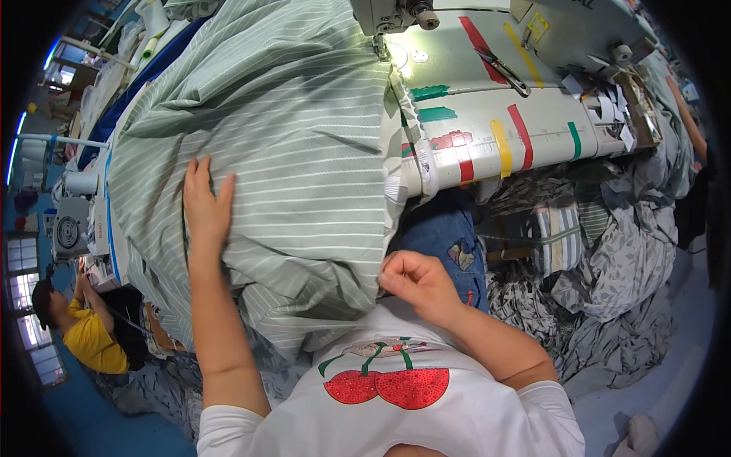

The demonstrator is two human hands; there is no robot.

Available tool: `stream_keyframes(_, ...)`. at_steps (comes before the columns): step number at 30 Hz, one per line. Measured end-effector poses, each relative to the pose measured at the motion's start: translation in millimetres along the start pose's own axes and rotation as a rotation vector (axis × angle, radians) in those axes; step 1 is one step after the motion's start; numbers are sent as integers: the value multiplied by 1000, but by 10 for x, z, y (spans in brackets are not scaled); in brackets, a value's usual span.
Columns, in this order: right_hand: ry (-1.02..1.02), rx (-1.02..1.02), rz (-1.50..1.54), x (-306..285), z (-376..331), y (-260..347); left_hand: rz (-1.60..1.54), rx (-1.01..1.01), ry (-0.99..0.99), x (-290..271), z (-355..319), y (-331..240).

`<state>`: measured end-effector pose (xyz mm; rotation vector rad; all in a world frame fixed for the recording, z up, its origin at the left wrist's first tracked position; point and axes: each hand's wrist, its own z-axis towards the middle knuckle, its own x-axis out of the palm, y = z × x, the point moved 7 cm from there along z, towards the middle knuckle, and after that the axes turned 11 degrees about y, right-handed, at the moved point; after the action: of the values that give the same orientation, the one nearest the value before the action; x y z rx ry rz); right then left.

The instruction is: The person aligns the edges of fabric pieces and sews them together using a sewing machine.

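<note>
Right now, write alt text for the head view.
A person's left hand lies flat on a bulky green white-striped fabric at a sewing machine table marked with coloured tape, while the right hand pinches the fabric's lower edge.

Under the flat left hand [205,207] the green striped fabric [289,137] is soft, matt woven cloth, creased in broad folds; the right hand [417,283] pinches its hem. Beyond that pinch, the sewing table [487,99] looks smooth, slightly glossy, probably laminate, with matt coloured tape strips [502,148].
</note>
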<state>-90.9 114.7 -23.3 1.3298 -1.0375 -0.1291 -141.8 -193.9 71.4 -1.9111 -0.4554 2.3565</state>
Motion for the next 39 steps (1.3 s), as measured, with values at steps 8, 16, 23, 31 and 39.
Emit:
stream_keyframes(8,-92,191,348,18,147,-286,-595,163,297,452,-871,-1589)
stream_keyframes(16,-135,119,122,-64,232,-269,-742,42,320,643,-911,-1299)
stream_keyframes(23,-54,126,-128,-50,265,-146,-985,-75,489,701,-936,-1145)
stream_keyframes(31,-107,-59,519,-192,-56,16,-1610,-304,112,-64,-414,-390)
stream_keyframes(39,-16,-57,509,135,-142,472,-43,186,90,-366,-152,-1030)
